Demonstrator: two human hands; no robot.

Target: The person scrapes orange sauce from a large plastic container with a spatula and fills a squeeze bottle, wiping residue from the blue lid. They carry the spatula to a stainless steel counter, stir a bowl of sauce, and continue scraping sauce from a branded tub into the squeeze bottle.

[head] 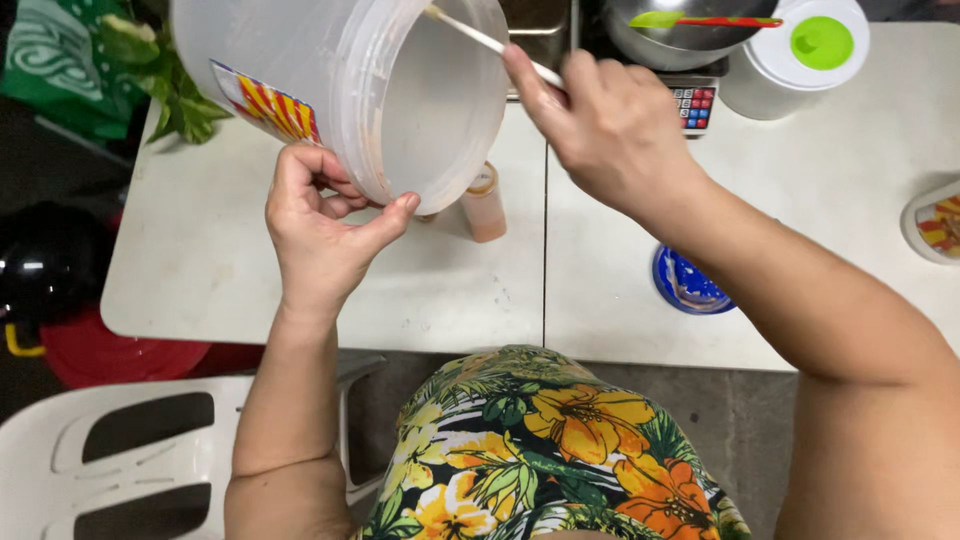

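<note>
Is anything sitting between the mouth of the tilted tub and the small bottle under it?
Nothing visible does. The left hand holds the rim of the tilted tub, the small bottle stands just below it, and the right hand works a white stick inside the tub.

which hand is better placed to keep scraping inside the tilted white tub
Right. The right hand already grips the thin white utensil, whose tip reaches into the tub. The left hand is busy gripping the tub's rim from below, holding it tilted.
</note>
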